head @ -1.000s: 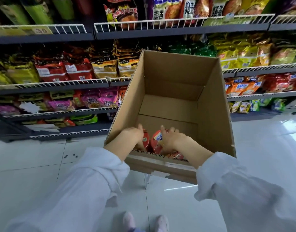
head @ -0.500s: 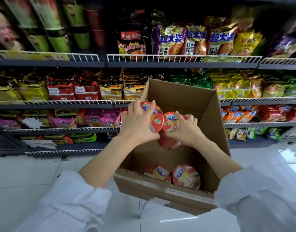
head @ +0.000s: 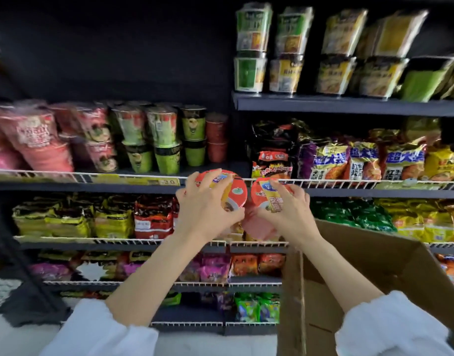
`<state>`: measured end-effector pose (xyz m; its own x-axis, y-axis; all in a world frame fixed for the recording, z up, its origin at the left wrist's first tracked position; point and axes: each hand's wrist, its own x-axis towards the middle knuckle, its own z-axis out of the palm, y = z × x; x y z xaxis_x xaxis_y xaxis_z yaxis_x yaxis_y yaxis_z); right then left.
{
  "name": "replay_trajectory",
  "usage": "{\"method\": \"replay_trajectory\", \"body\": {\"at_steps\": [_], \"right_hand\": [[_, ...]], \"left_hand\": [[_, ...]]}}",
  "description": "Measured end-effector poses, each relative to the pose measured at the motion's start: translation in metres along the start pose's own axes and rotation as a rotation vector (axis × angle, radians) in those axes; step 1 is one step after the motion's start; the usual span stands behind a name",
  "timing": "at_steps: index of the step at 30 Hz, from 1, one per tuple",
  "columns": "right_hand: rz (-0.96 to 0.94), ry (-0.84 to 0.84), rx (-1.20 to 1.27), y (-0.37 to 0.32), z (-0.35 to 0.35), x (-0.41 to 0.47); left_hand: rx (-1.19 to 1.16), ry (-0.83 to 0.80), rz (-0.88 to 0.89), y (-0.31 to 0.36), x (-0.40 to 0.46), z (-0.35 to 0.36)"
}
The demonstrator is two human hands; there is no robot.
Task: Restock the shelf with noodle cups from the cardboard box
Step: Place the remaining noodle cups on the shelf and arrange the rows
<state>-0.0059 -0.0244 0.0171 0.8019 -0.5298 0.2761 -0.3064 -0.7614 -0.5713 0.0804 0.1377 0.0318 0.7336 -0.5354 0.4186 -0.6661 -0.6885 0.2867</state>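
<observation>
Shelving (head: 349, 105) fills the frame from edge to edge, dark boards with white wire rails (head: 349, 185), stacked with cup noodles at mid left and top right and bagged noodle packets lower down. Blur softens the left side. At lower right stands the open cardboard box (head: 369, 273), its near wall rising beside the right forearm; its inside is not visible from here. Two forearms in white sleeves (head: 100, 332) reach up to the middle of the frame. The left hand (head: 208, 214) holds a grip on a red-lidded noodle cup (head: 233, 194), fingers spread over the lid, thumb below. Just beside it, the right hand (head: 290, 211) grasps a second noodle cup (head: 263, 195), lid facing the camera. Both cups are held in front of the middle shelf's wire rail, near a yellow price tag (head: 154, 181).
</observation>
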Motion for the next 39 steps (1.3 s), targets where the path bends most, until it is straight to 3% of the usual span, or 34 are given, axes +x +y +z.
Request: {"method": "replay_trajectory", "body": {"at_steps": [8,18,27,32,36,39], "right_hand": [[-0.046,0.016,-0.026,-0.072,0.064,0.094],[0.023,0.053,-0.036,-0.069,0.126,0.271],[0.131,-0.241,-0.062,-0.037,0.186,0.353],[0.093,-0.179,0.187,-0.020,0.176,0.345],[0.052,-0.156,0.545,-0.012,0.160,0.336],[0.066,-0.076,0.603,-0.018,0.149,0.337]], "left_hand": [[-0.056,0.068,-0.064,-0.098,0.065,-0.020],[-0.061,0.099,-0.023,-0.139,0.203,0.010],[-0.027,0.000,0.057,-0.148,0.291,0.041],[-0.023,-0.022,0.169,-0.127,0.323,0.058],[-0.063,-0.047,0.188,-0.106,0.345,0.076],[-0.124,-0.082,0.151,-0.098,0.359,0.086]]}}
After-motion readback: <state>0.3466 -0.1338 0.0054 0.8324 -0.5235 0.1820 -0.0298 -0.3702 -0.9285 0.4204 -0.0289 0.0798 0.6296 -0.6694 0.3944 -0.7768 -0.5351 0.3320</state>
